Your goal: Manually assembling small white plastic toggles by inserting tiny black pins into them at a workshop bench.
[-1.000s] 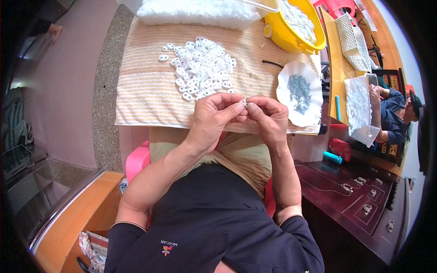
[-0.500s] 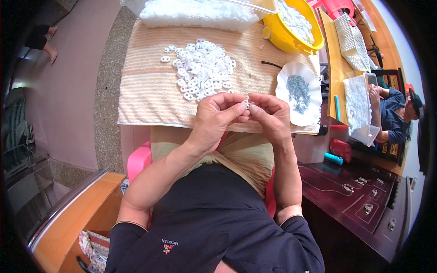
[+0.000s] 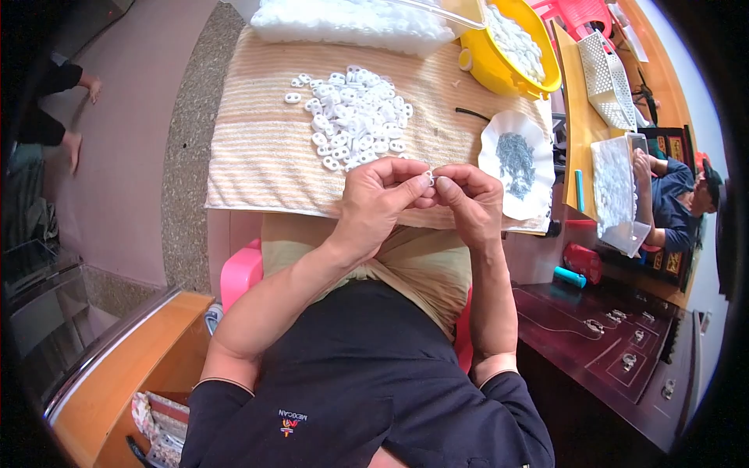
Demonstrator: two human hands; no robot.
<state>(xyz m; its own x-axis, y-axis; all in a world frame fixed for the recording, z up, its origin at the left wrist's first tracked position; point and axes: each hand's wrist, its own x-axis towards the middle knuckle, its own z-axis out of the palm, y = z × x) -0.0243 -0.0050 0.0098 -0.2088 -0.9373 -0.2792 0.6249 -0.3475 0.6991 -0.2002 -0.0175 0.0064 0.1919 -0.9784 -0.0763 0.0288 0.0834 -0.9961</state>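
Observation:
My left hand [image 3: 378,199] pinches a small white two-holed plastic piece [image 3: 429,179] between thumb and fingertips, just over the table's near edge. Thumb and forefinger of my right hand [image 3: 474,201] close in against the same piece; anything tiny between them is too small to tell. Beyond my left hand, a loose pile of white two-holed oval pieces [image 3: 359,113] lies on a striped towel [image 3: 257,148]. Past my right hand sits a white scalloped plate [image 3: 499,207] with a heap of small dark grey parts [image 3: 513,162].
At the back stand a clear tub [image 3: 468,15] and a yellow basin [image 3: 490,72], both holding white pieces. A thin black stick [image 3: 472,114] lies by the plate. To the right, another person [image 3: 671,187] works over a clear bin [image 3: 641,234]. Someone's bare feet [image 3: 74,148] show at left.
The view has shifted slightly, so the tabletop things sit a little further right. My hands stay together around the small piece. The bare feet at left have moved.

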